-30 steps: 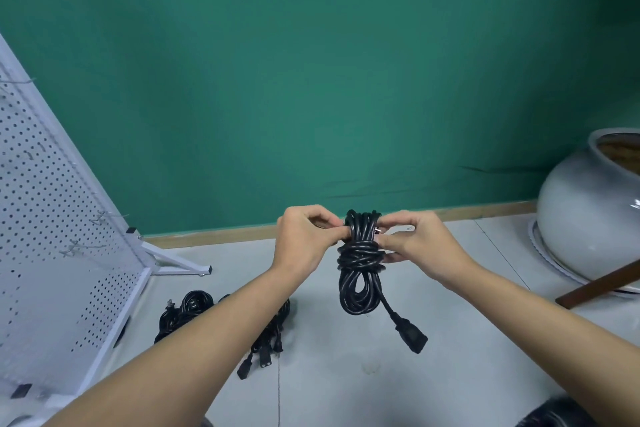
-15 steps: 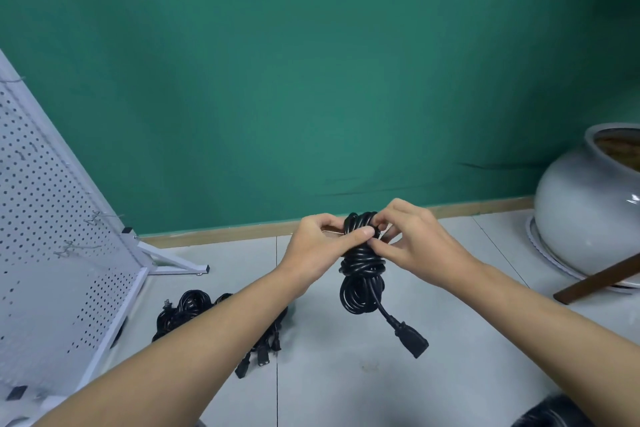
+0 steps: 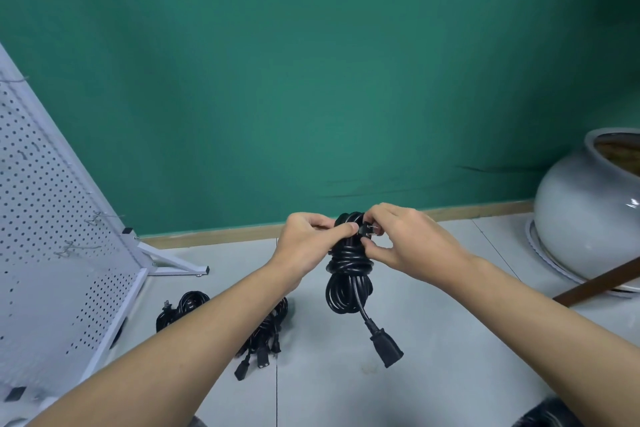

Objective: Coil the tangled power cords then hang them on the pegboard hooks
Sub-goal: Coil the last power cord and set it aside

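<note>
I hold a coiled black power cord in the air over the floor, its middle bound by wraps of its own cable. My left hand grips the top of the coil. My right hand pinches the pronged plug end at the coil's top. The socket end dangles below. A white pegboard leans at the left, with wire hooks on it that carry nothing.
More black cords lie in a heap on the grey floor by the pegboard's foot, partly behind my left forearm. A large grey ceramic jar stands at the right with a brown stick against it. A green wall is behind.
My right hand shifted from the coil's side up to its top and now pinches the plug there. Both hands and the coil sit slightly further right in view.
</note>
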